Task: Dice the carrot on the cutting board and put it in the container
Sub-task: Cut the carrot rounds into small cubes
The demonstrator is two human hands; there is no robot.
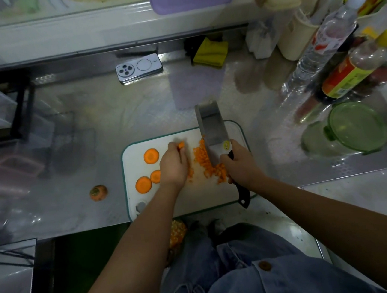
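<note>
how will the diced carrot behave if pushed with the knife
The diced carrot is many small loose cubes, so it will likely spread rather than slide as one mass. A few bits lie apart near the left hand, so strays seem likely. The knife has a broad blade that should sweep most.

left grip (174, 165) — pinches carrot piece (181, 145) | right grip (240, 165) — holds cleaver (212, 129) | diced carrot (205, 159) on cutting board (205, 198)

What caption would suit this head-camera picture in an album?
Right hand holds a cleaver beside diced carrot while the left hand pinches a carrot piece on the cutting board.
</note>
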